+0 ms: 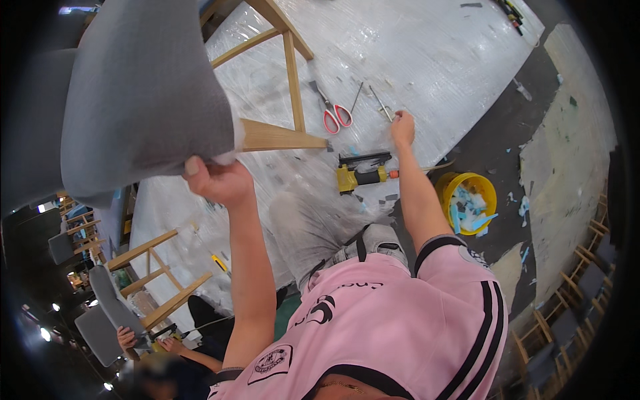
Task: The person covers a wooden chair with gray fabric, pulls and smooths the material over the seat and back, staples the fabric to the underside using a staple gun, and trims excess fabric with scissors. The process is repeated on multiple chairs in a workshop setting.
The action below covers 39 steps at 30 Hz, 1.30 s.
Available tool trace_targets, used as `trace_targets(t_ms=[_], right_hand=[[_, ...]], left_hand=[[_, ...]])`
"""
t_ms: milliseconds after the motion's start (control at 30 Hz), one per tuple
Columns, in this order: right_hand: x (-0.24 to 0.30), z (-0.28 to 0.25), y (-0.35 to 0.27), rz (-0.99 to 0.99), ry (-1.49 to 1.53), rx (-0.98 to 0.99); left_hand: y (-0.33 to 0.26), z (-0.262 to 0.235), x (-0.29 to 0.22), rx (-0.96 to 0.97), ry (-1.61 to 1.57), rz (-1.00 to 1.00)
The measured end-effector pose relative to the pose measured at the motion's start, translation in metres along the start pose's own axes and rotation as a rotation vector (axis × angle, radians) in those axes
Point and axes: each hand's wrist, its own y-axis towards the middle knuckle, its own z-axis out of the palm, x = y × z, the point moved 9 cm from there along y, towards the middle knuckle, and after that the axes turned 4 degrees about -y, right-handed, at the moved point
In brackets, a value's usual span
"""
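A chair with a grey upholstered seat (143, 100) and wooden legs (283, 135) lies on its side at the left. My left hand (223, 181) grips the lower corner of its grey cover, thumb pressed on the fabric, where a bit of white padding shows. Out to the right, the fingers of my right hand (403, 128) are closed at the end of a thin metal tool (381, 103); its exact kind is too small to make out. Beside it lie scissors (331, 110) with red-and-white handles and a thin dark rod (357, 97). A yellow staple gun (361, 175) rests nearer me.
Clear plastic film covers the table (413, 40). Right of it, a yellow bucket (493, 193) holds blue and white scraps. A yellow utility knife (220, 265) lies at the left. Another person's hand (125, 338) holds a second chair (157, 300). More chairs (567, 320) stand at the right.
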Motion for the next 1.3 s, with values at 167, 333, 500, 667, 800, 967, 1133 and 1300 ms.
trace_targets(t_ms=[167, 333, 500, 667, 800, 967, 1133, 1300], right_hand=[[0.026, 0.002, 0.015, 0.068, -0.182, 0.221], [0.022, 0.021, 0.013, 0.147, -0.179, 0.414], [0.039, 0.016, -0.006, 0.077, -0.205, 0.335], [0.053, 0.01, -0.014, -0.034, -0.2, 0.265], [0.066, 0.016, -0.027, -0.156, -0.31, 0.217], [0.054, 0.03, -0.022, -0.002, -0.272, 0.261], [0.065, 0.05, -0.031, -0.075, 0.218, 0.409], [0.081, 0.041, -0.029, -0.233, 0.344, 0.446]], left_hand=[[0.001, -0.008, -0.009, -0.056, 0.042, 0.107], [0.0, 0.0, -0.008, -0.051, 0.073, 0.099], [-0.002, 0.014, -0.009, -0.005, 0.124, 0.068], [0.0, 0.016, -0.011, 0.04, 0.132, 0.087], [-0.001, 0.023, -0.015, 0.056, 0.162, 0.088], [0.0, 0.021, -0.015, 0.038, 0.153, 0.103], [-0.004, 0.02, -0.011, 0.014, 0.117, 0.057], [0.006, -0.01, 0.008, -0.006, 0.073, 0.038]])
